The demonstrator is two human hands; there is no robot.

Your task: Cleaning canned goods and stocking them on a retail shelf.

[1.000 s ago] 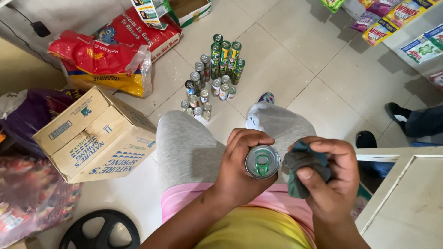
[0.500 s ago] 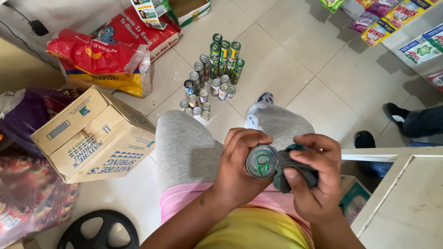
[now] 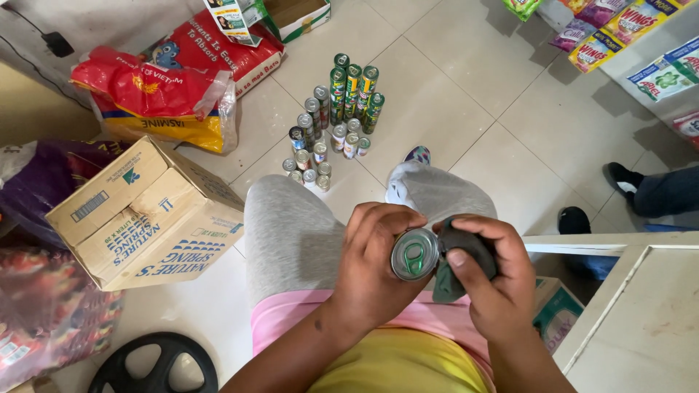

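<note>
**Can Held and Wiped Over the Lap**

A green drink can (image 3: 414, 254) with a silver pull-tab top was held above the lap. More cans (image 3: 336, 116) were stood on the tiled floor (image 3: 466, 94), far off. The can was gripped by the left hand (image 3: 378, 266); a dark cloth (image 3: 457, 256) was clutched against it by the right hand (image 3: 495, 280).

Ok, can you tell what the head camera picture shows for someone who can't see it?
The left hand holds a green-topped can while the right hand presses a dark cloth against it. On the tiled floor beyond stand more cans, beside a cardboard box.
</note>
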